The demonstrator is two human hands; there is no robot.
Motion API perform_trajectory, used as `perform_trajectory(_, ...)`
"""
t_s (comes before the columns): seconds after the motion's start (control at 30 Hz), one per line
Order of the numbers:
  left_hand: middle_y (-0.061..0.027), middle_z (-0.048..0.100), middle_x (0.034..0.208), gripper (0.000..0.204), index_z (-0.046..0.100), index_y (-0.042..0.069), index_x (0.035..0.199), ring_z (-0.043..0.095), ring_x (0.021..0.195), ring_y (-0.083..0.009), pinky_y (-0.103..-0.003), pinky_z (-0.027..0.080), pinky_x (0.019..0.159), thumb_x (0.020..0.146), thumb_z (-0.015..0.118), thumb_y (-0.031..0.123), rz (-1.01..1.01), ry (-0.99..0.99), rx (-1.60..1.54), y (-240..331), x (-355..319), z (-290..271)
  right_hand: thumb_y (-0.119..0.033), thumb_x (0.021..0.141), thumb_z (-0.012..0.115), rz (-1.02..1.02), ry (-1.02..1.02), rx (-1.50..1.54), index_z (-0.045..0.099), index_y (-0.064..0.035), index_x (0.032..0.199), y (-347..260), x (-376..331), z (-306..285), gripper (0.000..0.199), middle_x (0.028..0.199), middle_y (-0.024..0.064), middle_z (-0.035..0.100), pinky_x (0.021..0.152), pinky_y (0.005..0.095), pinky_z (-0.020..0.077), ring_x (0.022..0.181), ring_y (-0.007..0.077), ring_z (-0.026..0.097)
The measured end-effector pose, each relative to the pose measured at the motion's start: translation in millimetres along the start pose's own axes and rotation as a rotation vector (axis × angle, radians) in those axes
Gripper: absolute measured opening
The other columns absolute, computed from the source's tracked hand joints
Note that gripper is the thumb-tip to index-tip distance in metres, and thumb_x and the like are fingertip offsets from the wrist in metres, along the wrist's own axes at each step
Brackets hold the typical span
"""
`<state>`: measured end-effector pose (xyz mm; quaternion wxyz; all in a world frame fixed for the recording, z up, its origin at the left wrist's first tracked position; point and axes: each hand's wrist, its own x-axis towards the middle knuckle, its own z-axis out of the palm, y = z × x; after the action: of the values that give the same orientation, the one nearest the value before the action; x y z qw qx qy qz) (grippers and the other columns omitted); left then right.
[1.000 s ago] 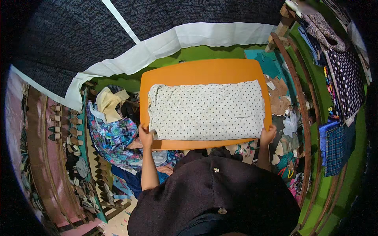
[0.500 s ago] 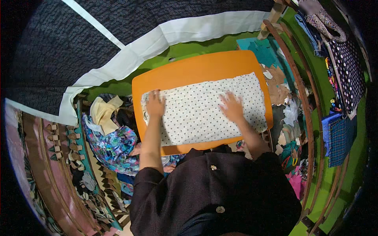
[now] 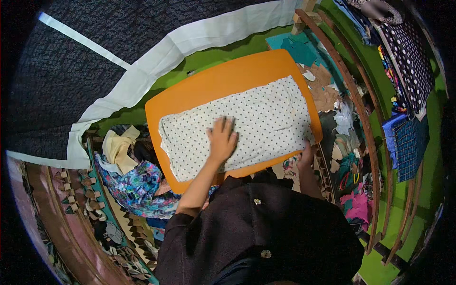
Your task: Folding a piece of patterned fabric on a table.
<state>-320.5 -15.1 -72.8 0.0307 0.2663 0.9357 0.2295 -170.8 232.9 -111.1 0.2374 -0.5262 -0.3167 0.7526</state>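
A white cloth with small dark dots (image 3: pixel 256 109) is spread over an orange tabletop (image 3: pixel 213 85) with rounded corners. My left hand (image 3: pixel 222 141) lies on the middle of the cloth near its front edge, palm down with fingers apart. At the tabletop's front right edge, by the cloth's corner, is my right hand (image 3: pixel 306 154). Shade covers its fingers, so whether it grips the cloth or the table edge does not show. Slight wrinkles run through the right part of the cloth.
Left of the table lies a heap of colourful fabric (image 3: pixel 137 185) with a cream cloth (image 3: pixel 121 149) on top. Fabric scraps (image 3: pixel 344 128) cover the right side. Wooden rails (image 3: pixel 356 99) stand beyond, with hanging garments (image 3: pixel 408 71). Rows of shoe-like pieces (image 3: pixel 95 204) line the left.
My left hand has moved right, from the cloth's left end to its middle. My right hand has drawn back to the front right corner. The view has turned slightly.
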Motion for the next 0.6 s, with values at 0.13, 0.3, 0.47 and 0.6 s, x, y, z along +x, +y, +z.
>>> perform_trajectory(0.13,-0.0187,0.027,0.131,0.052,0.033,0.014,0.127,0.024,0.122,-0.035,-0.058,0.017,0.093,0.081,0.045,0.035,0.119,-0.134,0.012,23,-17,47,-0.02,0.073,0.063,0.218,-0.173,0.119,0.036,-0.005,0.119,24,11,-10,0.055,0.108,0.0088,0.05,0.083,0.0334,0.0417,0.098,0.0202,0.05)
perform_trajectory(0.3,-0.016,0.024,0.134,0.053,0.031,0.016,0.129,0.021,0.124,-0.034,-0.058,0.014,0.095,0.082,0.043,0.037,0.155,-0.145,0.089,18,-20,62,-0.015,0.07,0.065,0.175,-0.188,0.171,0.039,-0.0052,0.118,23,7,12,0.055,0.111,0.0085,0.049,0.082,0.0319,0.0417,0.099,0.0213,0.05)
perform_trajectory(0.47,-0.0142,0.033,0.13,0.041,0.043,0.015,0.122,0.022,0.125,-0.0246,-0.05,0.014,0.099,0.088,0.032,0.036,-0.115,-0.262,-0.555,-10,-15,61,-0.001,0.06,0.061,-0.42,-0.202,-0.462,0.034,0.0019,0.119,5,-35,52,0.065,0.113,0.0118,0.046,0.087,0.0315,0.0366,0.102,0.0248,0.046)
perform_trajectory(0.6,-0.0116,0.045,0.12,0.069,0.022,0.01,0.131,0.049,0.102,-0.0183,-0.036,0.042,0.079,0.083,0.026,0.059,-0.515,-0.223,-1.94,-12,-22,3,-0.005,0.058,0.061,-0.807,-1.057,-0.929,0.037,0.0014,0.116,-7,-69,79,0.063,0.115,0.0172,0.045,0.093,0.0361,0.0313,0.111,0.0284,0.04)
